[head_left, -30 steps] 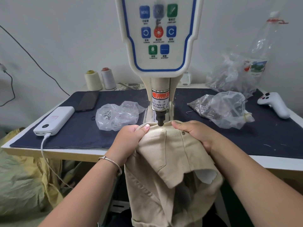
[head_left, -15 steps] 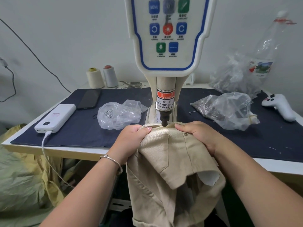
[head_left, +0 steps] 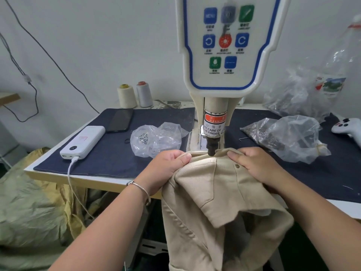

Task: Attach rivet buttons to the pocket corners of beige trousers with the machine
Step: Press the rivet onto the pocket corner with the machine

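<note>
Head view: both hands, left hand [head_left: 166, 169] and right hand [head_left: 256, 165], grip beige twill trousers [head_left: 214, 192] taut; keep fingertips [head_left: 185, 156] clear of black metal punch [head_left: 212, 148].

The machine [head_left: 220, 79] stands at the table's [head_left: 64, 178] centre, its punch [head_left: 212, 148] pointing down onto the trousers [head_left: 218, 202], which drape over the near edge at 6 o'clock. The left hand [head_left: 166, 169] grips the cloth at 9 o'clock of the punch, the right hand [head_left: 256, 165] at 3 o'clock. A rivet [head_left: 237, 166] sits on the cloth just beside the right hand. A bag of rivets [head_left: 156, 139] lies at 10 o'clock, a power bank [head_left: 83, 141] and a phone [head_left: 121, 120] farther left. Two thread cones [head_left: 134, 94] stand behind at 11 o'clock. A second bag [head_left: 289, 137] lies at 2 o'clock, a controller [head_left: 347, 129] beyond it.
</note>
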Available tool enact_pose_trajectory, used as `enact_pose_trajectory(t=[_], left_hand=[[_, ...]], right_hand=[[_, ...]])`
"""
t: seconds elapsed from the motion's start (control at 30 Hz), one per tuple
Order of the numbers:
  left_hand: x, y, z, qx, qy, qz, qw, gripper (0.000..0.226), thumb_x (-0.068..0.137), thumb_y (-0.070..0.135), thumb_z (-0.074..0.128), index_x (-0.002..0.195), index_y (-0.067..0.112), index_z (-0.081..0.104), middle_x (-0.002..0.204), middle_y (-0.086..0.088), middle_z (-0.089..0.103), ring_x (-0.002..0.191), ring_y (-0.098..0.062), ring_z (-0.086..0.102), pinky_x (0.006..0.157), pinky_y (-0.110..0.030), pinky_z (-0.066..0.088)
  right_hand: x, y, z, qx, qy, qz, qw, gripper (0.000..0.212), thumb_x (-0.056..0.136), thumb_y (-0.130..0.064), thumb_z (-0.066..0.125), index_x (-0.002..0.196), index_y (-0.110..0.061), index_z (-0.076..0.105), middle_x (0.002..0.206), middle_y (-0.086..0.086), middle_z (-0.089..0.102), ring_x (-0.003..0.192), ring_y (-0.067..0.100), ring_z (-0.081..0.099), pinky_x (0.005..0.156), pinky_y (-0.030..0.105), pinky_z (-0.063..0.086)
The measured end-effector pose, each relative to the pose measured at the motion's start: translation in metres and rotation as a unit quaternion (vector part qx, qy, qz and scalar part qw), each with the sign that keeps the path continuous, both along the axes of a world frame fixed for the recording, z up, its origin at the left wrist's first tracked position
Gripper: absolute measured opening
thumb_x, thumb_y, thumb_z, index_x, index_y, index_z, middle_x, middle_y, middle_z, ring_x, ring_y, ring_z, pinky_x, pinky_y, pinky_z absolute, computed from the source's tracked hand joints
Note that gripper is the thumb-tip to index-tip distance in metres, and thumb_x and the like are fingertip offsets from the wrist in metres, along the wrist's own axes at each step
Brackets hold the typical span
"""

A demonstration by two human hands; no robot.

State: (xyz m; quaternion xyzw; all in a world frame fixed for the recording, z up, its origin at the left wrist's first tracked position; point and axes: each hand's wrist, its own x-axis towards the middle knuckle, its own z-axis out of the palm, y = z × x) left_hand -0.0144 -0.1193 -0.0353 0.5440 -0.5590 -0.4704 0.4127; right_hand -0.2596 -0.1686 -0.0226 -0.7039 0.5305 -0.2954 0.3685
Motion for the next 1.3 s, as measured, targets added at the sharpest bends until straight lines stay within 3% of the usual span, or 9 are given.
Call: enact_pose_trajectory(t=[0.1,0.27,0.43,0.57,0.63,0.77,0.9,1.13,1.3], left_hand=[[-0.007,0.0,-0.003,-0.021,-0.048,0.031,0.998,0.046,0.099,0.038,0.059,0.082,-0.005,0.06,0.07,-0.004,0.051,0.066,-0.014,0.045,0.064,-0.028,0.038],[-0.008,0.0,-0.004,-0.042,-0.057,0.029,0.997,0.04,0.081,0.052,0.071,0.057,0.023,0.056,0.059,0.007,0.046,0.055,-0.008,0.04,0.051,-0.015,0.033],[-0.006,-0.001,-0.005,-0.02,-0.035,0.021,0.999,0.03,0.079,0.049,0.074,0.066,0.023,0.07,0.064,0.007,0.058,0.061,-0.007,0.05,0.057,-0.017,0.04],[-0.006,-0.003,-0.007,-0.01,-0.018,0.039,0.999,0.031,0.08,0.05,0.07,0.068,0.022,0.07,0.066,0.005,0.061,0.064,-0.01,0.051,0.064,-0.026,0.041],[-0.006,-0.003,-0.007,-0.01,-0.019,0.038,0.999,0.036,0.081,0.051,0.067,0.069,0.017,0.069,0.067,0.003,0.059,0.065,-0.012,0.05,0.066,-0.029,0.04],[-0.007,-0.004,-0.006,-0.021,-0.023,0.031,0.999,0.069,0.085,0.055,0.062,0.099,-0.013,0.06,0.079,-0.008,0.055,0.075,-0.019,0.047,0.074,-0.035,0.039],[-0.009,-0.005,-0.007,-0.01,-0.018,0.027,0.999,0.061,0.097,0.045,0.059,0.101,-0.016,0.057,0.083,-0.01,0.055,0.078,-0.02,0.048,0.076,-0.036,0.038],[-0.012,-0.001,-0.003,-0.011,-0.026,0.031,0.999,0.071,0.086,0.055,0.059,0.099,-0.015,0.057,0.083,-0.009,0.055,0.078,-0.02,0.048,0.077,-0.036,0.039],[-0.012,0.0,-0.001,-0.021,-0.036,0.037,0.998,0.061,0.096,0.046,0.059,0.099,-0.015,0.057,0.083,-0.007,0.054,0.079,-0.019,0.047,0.076,-0.035,0.038]], right_hand=[[0.0,0.002,-0.004,0.0,-0.031,0.002,1.0,0.064,0.091,-0.047,0.057,0.091,0.018,0.057,0.069,0.014,0.054,0.065,0.02,0.049,0.065,0.032,0.037],[-0.002,0.002,-0.01,-0.015,-0.034,0.005,0.999,0.059,0.091,-0.043,0.059,0.089,0.015,0.06,0.067,0.01,0.054,0.063,0.015,0.049,0.056,0.023,0.037],[-0.001,0.0,-0.01,-0.021,-0.02,0.008,1.0,0.064,0.088,-0.049,0.06,0.093,0.015,0.06,0.067,0.012,0.05,0.064,0.017,0.046,0.056,0.027,0.033],[-0.003,0.001,-0.005,0.002,-0.044,0.039,0.998,0.093,0.07,-0.069,0.055,0.102,0.018,0.057,0.085,0.039,0.058,0.071,0.019,0.046,0.067,0.031,0.036],[-0.003,0.003,-0.002,0.021,-0.057,0.051,0.997,0.096,0.065,-0.07,0.059,0.099,0.019,0.056,0.074,0.027,0.056,0.069,0.019,0.044,0.067,0.032,0.034],[-0.004,0.004,-0.001,0.057,-0.091,0.055,0.993,0.083,0.069,-0.064,0.064,0.1,0.014,0.062,0.079,0.017,0.059,0.071,0.02,0.05,0.069,0.032,0.039],[-0.005,0.006,-0.002,0.055,-0.109,0.043,0.992,0.066,0.081,-0.056,0.063,0.095,0.009,0.067,0.085,0.029,0.066,0.07,0.019,0.056,0.069,0.029,0.044],[-0.009,0.007,0.0,0.072,-0.108,0.078,0.988,0.046,0.068,-0.053,0.08,0.061,-0.013,0.06,0.058,0.001,0.049,0.053,0.011,0.043,0.053,0.021,0.034],[-0.009,0.006,0.0,0.062,-0.103,0.072,0.99,0.058,0.077,-0.044,0.071,0.079,0.013,0.06,0.067,0.012,0.053,0.062,0.019,0.047,0.064,0.029,0.038]])
